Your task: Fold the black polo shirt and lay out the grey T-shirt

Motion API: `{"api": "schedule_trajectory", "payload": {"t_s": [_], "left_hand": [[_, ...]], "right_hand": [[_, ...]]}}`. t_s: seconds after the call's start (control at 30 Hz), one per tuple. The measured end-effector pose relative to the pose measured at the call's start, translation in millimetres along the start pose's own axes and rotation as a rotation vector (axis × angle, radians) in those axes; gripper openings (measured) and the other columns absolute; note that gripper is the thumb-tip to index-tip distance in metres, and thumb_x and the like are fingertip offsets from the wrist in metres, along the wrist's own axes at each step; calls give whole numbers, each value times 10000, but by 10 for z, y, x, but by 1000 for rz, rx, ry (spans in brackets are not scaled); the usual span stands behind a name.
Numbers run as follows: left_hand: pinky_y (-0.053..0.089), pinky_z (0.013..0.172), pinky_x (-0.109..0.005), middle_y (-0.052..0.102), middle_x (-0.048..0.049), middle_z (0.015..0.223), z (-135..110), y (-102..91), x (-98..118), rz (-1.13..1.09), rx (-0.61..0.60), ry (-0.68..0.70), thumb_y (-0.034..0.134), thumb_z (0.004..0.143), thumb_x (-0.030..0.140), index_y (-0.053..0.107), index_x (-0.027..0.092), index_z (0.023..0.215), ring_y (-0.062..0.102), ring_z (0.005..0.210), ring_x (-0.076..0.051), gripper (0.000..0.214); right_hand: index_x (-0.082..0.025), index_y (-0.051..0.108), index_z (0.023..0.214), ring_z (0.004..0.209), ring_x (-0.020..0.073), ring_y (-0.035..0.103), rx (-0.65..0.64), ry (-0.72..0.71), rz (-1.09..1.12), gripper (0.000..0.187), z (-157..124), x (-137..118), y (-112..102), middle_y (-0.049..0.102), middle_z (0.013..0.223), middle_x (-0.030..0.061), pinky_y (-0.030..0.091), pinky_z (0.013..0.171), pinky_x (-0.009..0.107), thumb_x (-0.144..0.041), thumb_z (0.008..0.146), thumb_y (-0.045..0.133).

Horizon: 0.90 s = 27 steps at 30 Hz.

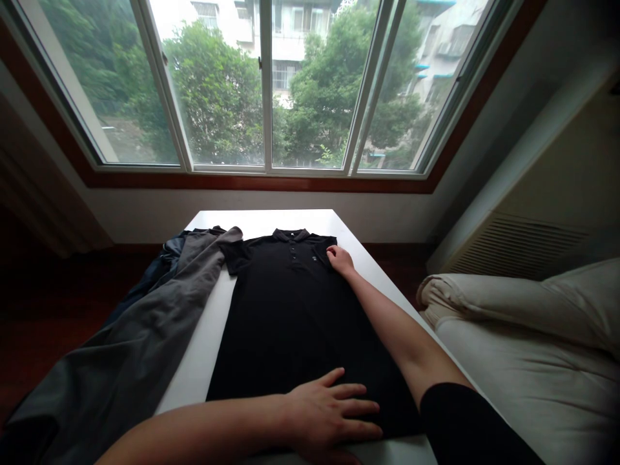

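- Black short-sleeved polo shirt (290, 310) lies face up and flat in the middle of the white rectangular tabletop (203, 349), collar towards the window, hem at the near edge.
- Left hand (329, 416) rests palm down on the hem end of the shirt. Its fingers (356, 391) are open, spread and grip nothing. The flat press likely pins the cloth so it does not slide.
- Right hand (340, 259) reaches far out to the shirt's shoulder and sleeve on that side, touching the cloth beside the small chest logo.
- Its fingers look curled, but I cannot tell if they pinch the fabric or just lie on it.
- One hand at each end probably keeps the shirt stretched smooth along its length.
- Grey fabric garment (145, 336) is draped over the tabletop's left side and hangs off the edge, just beside the shirt's sleeve.
- Dark blue garment (162, 265) lies partly under the grey one, likely set aside there to keep the middle free.
- Cream padded cushion (523, 323) sits to the right, apart from the tabletop.
- Large multi-pane window (266, 84) is behind, with trees outside.
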<state>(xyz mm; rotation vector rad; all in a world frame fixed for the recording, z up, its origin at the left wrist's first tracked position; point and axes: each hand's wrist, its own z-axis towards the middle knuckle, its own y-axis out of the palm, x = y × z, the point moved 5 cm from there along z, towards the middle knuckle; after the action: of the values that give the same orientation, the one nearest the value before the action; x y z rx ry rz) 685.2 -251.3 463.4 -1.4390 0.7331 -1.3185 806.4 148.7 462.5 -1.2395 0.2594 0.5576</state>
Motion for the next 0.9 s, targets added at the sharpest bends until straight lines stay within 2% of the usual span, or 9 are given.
{"api": "schedule_trajectory", "payload": {"t_s": [0.1,0.23,0.33,0.43,0.53,0.73,0.9], "left_hand": [[137,1259,-594,303,-73,1668,-1,-5,-4,-17,-2,7,390,1047,528,345,223,1602,186,1567,-294,635],[147,1259,-594,292,-67,1672,5,-4,-18,22,-9,22,401,1053,490,341,221,1601,182,1569,-284,613],[201,1251,-570,293,-56,1673,11,14,-38,107,-17,33,426,1047,431,354,230,1597,190,1568,-275,591],[235,1247,-542,282,-44,1678,12,27,-54,171,-2,41,410,1051,381,361,234,1596,195,1567,-262,566],[234,1251,-523,283,-32,1678,10,30,-60,185,6,34,378,1061,380,373,244,1591,200,1567,-251,547],[183,1260,-554,281,-46,1678,8,8,-40,119,-2,14,374,1054,475,358,228,1595,187,1570,-267,595],[186,1260,-544,245,-30,1690,3,21,-33,131,-12,16,371,1052,461,337,236,1607,168,1574,-259,599]], "right_hand": [[-187,654,1277,1283,280,518,10,-18,-111,363,36,33,103,600,1364,133,379,1128,389,-352,982,522],[-179,511,1478,1458,334,343,5,3,-208,559,150,92,267,388,1593,155,284,1204,458,-440,984,541],[-195,440,1541,1522,335,242,-97,-20,-251,631,243,98,406,296,1655,142,213,1231,495,-513,1001,504],[-241,410,1565,1544,287,214,-249,-137,-260,618,280,75,524,301,1664,94,129,1255,482,-544,1027,439],[-279,396,1578,1551,270,210,-308,-206,-234,619,285,104,543,283,1674,69,115,1260,456,-567,1030,424],[-276,423,1570,1553,360,152,-264,-4,-229,721,380,289,418,237,1681,117,146,1235,535,-683,976,451],[-275,468,1539,1518,400,215,-247,64,-256,737,463,205,450,319,1637,149,146,1201,611,-705,942,490]]}}
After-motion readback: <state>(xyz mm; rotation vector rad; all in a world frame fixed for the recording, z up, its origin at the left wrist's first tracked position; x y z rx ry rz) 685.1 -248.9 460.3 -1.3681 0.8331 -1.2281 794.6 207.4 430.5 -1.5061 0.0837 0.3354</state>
